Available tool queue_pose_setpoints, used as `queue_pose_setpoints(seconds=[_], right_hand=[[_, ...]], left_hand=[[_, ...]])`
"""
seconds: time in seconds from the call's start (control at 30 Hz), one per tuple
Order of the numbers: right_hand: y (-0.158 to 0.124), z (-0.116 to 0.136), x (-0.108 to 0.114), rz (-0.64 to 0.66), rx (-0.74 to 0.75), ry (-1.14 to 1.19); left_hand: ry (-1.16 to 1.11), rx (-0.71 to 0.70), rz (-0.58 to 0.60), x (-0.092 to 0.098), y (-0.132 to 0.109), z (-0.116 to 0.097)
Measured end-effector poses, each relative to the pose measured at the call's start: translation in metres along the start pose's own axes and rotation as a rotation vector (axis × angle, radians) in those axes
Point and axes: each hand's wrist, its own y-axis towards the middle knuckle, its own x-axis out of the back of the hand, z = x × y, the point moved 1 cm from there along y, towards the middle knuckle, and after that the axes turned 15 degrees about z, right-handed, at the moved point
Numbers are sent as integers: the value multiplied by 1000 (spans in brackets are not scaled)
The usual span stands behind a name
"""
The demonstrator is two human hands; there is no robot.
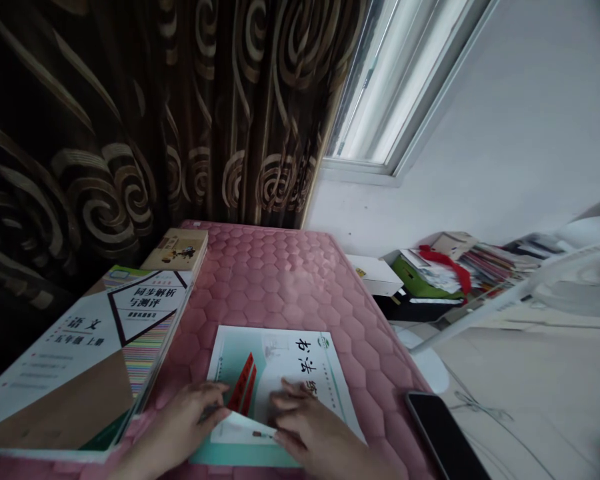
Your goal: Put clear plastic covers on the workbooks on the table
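Note:
A thin calligraphy workbook with a white and teal cover, dark Chinese characters and two red strips lies in front of me. My left hand is at its lower left, thumb and fingers closed on a slanting edge of the cover. My right hand covers part of the title, its fingers curled and its thumb at the same edge. Between the hands this pale edge looks raised or folded. What lies under the fingertips is hidden.
A larger textbook lies left, with a tan book behind it. A phone lies at the right edge of the pink padded surface. Dark curtains hang behind. A white fan and piled papers stand right.

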Motion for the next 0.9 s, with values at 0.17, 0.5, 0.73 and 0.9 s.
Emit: queue_pose_setpoints(seconds=[0.17,0.5,0.73,0.9], right_hand=[[4,-2,6,-72,-97,-93],[26,-12,87,-510,-390,-421],[82,-24,110,-584,-274,-455],[125,-30,86,-395,-220,-372]], left_hand=[[-154,-39,-150,3,8,11],[-205,131,-523,30,60,4],[-63,294,-607,63,114,2],[-154,306,-536,66,128,14]])
